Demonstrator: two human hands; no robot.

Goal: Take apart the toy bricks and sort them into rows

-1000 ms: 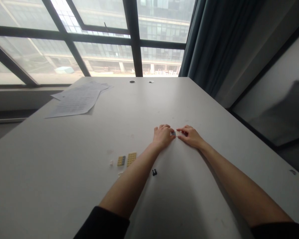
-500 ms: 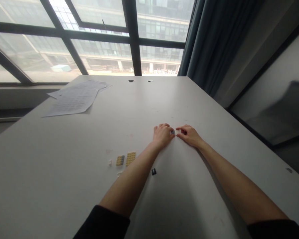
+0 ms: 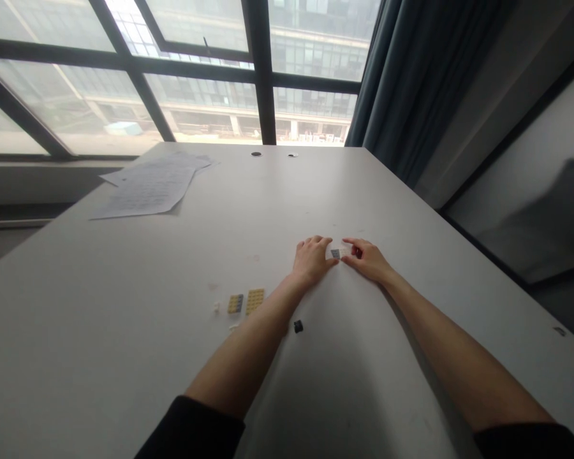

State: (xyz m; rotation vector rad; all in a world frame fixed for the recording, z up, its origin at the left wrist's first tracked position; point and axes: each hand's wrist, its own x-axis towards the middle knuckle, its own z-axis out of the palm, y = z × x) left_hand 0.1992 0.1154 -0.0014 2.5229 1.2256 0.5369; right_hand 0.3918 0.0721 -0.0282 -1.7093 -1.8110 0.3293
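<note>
On the white table, a small grey building brick [image 3: 335, 254] lies between my hands, with a whitish piece [image 3: 342, 252] against its right side. My left hand [image 3: 310, 258] is left of the grey brick, index finger and thumb spread, the thumb close to its near edge. From the right, my right hand [image 3: 367, 260] reaches in with thumb and index finger apart around the whitish piece; its other fingers are curled. Nearer me, beside my left forearm, sits a small black piece [image 3: 298, 326].
Left of my forearm lie a yellow studded plate [image 3: 255, 300], a yellow-and-grey plate [image 3: 235, 303] and a small white piece [image 3: 216, 307]. Printed papers [image 3: 148, 188] rest at the table's far left. A small dark object [image 3: 559, 331] is near the right edge.
My left finger and thumb have parted from the grey brick, which shows more fully now. My right index finger has lifted slightly away. The view has shifted a little.
</note>
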